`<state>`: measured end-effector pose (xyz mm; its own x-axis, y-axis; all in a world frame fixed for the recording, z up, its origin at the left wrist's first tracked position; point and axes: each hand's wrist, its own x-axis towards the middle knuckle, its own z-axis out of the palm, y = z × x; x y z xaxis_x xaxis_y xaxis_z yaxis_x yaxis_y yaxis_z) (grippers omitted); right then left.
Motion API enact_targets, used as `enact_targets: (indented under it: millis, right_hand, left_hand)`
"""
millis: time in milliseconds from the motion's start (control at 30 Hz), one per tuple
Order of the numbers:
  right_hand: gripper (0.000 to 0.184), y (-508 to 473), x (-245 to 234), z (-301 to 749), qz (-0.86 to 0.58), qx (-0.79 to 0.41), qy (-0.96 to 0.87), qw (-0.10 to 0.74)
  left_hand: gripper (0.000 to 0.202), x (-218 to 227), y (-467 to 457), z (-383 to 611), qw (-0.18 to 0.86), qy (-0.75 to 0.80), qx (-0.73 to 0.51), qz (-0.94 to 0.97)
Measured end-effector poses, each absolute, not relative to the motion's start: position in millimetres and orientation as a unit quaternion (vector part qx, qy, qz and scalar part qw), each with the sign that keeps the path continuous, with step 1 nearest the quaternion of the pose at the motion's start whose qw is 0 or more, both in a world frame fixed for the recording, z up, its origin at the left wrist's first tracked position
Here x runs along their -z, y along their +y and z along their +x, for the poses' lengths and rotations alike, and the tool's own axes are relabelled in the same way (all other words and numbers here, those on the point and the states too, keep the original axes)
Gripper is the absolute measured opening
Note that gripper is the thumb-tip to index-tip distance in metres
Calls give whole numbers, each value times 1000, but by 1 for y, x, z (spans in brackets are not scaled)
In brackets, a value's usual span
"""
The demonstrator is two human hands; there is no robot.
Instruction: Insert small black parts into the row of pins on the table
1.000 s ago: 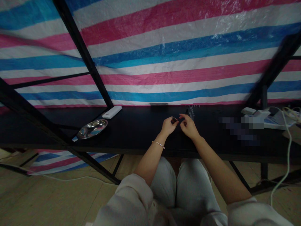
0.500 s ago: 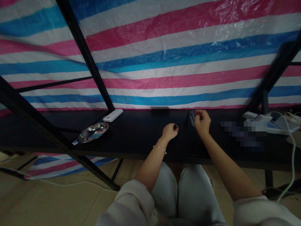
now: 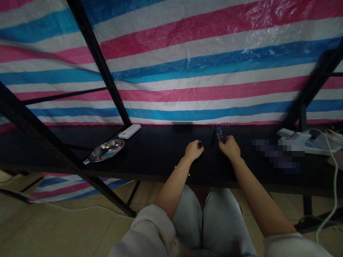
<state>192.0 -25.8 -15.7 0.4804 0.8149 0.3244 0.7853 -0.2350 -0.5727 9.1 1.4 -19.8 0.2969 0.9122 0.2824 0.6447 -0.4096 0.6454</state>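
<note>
My left hand point(image 3: 194, 150) is closed in a loose fist above the black tabletop, around a small black object point(image 3: 199, 144) whose end shows by the thumb. What kind of thing it is cannot be made out. To its right, my right hand point(image 3: 230, 148) has thumb and fingers at the near end of a clear, knobbly plastic strip point(image 3: 219, 134), seeming to pinch it. Several tiny clear upright pieces point(image 3: 221, 126) stand in a row just behind the strip. A thin black stick point(image 3: 213, 137) lies on its left side.
On the left are a shiny metal dish point(image 3: 106, 150) and a white power bank-like block point(image 3: 130, 131). Black frame posts point(image 3: 100, 62) rise by the striped sheet point(image 3: 187, 94). Rightward lie a blurred-out item point(image 3: 273, 151), white boxes point(image 3: 300, 137) and a hanging white cable point(image 3: 334, 189).
My right hand has come down and nearer to me, from beside the strip's upper part to its near end. My left hand stays closed in nearly the same place.
</note>
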Motion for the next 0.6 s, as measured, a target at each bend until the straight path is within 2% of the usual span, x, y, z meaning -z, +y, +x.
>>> enact_targets:
  millis: [100,200,600]
  right_hand:
    - [38,-26,15,191,-805,-31,-520,285]
    - [35,-26,13,191,-805,-33,-534,256]
    - [33,-24,12,190,-810,-42,-530,249]
  left_hand:
    - [11,19,1,9,210,512,-305,775]
    - [11,19,1,8,213,508,-309,775]
    - [13,14,-1,10,215,523,-308,765]
